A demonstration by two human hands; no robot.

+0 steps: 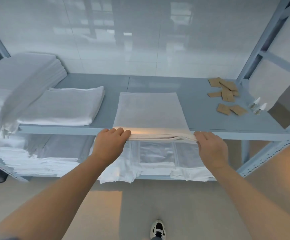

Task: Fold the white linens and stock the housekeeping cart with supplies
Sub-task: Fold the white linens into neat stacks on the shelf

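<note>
Folded linen: white linen (150, 111) lies flat on the shelf (201, 108), a neat rectangle, several layers visible at its near edge, which overhangs the shelf's front edge slightly.
Left hand: left hand (110, 142) grips the near left corner of the linen, fingers curled over the top of the folded edge.
Right hand: right hand (211, 146) pinches the near right corner, fingers curled round the layered edge.
Neighbouring linen: a second folded white linen (66, 106) lies to the left, well apart, near the front edge; a taller stack of folded linens (28, 70) sits at the back left corner, with a blurred sheet draped over the left end.
Supplies: brown paper packets (227, 96) lie scattered toward the back right corner; two small bottles (258, 106) stand just beside them, near a cardboard box (286, 104) at the right edge.
Lower shelf: more white linens (36, 163) and clear-wrapped bundles (156, 151) lie below.
Surface: grey-blue metal shelf on a perforated frame.
Room: glossy white tiled wall (123, 40) behind; beige floor; one black-and-white shoe (157, 228) below.
</note>
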